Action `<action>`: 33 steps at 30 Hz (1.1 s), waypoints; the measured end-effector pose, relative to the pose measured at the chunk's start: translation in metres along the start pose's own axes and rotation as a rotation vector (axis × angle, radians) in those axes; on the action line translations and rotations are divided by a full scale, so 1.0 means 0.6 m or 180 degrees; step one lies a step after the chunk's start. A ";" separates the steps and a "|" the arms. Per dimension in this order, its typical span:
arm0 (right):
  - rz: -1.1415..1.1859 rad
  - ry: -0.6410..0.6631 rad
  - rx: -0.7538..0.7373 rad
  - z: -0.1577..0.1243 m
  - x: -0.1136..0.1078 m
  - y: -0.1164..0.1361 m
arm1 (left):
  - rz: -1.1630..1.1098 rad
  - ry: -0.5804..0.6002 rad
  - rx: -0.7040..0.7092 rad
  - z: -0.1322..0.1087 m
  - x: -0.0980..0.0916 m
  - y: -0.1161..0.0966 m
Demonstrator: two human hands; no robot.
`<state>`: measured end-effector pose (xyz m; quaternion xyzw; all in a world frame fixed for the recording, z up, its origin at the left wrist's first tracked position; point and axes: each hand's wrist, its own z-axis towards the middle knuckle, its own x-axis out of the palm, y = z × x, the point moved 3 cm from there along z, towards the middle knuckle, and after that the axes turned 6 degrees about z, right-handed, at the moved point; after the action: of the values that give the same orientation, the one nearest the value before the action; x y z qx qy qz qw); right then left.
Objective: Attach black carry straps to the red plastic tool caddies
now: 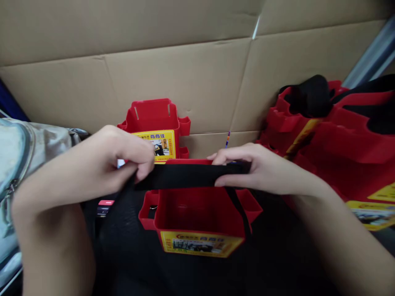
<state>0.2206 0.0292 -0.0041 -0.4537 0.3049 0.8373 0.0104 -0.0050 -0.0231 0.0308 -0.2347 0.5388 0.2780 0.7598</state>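
A large cardboard wall (pixel 173 82) stands behind the work, and at the right are red containers (pixel 327 152) with black straps on them. In the middle, the near red box (pixel 191 209) is open below the hands; a second red box (pixel 154 109) is just behind it. The left hand (pixel 126 154) is curled closely on the black strap (pixel 182 176), and the right hand (pixel 247 164) pinches it between thumb and fingers. So the strap lies between both hands, touching them, and crosses above the opening of the near red box; a narrow black length goes down at the box's right side. I judge that the step in hand is stretching the strap. The next move, in my opinion, calls for a firm hold at both ends, without twisting. Whether its left end is fastened, I cannot tell.
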 end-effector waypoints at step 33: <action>-0.1372 -0.0261 0.0287 0.017 0.019 -0.042 | 0.0539 -0.0139 -0.1401 0.070 0.071 0.041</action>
<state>0.2137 0.0522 -0.0212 -0.4730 0.2374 0.8190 0.2217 0.0185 0.0301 0.0020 -0.3426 0.4664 0.4565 0.6758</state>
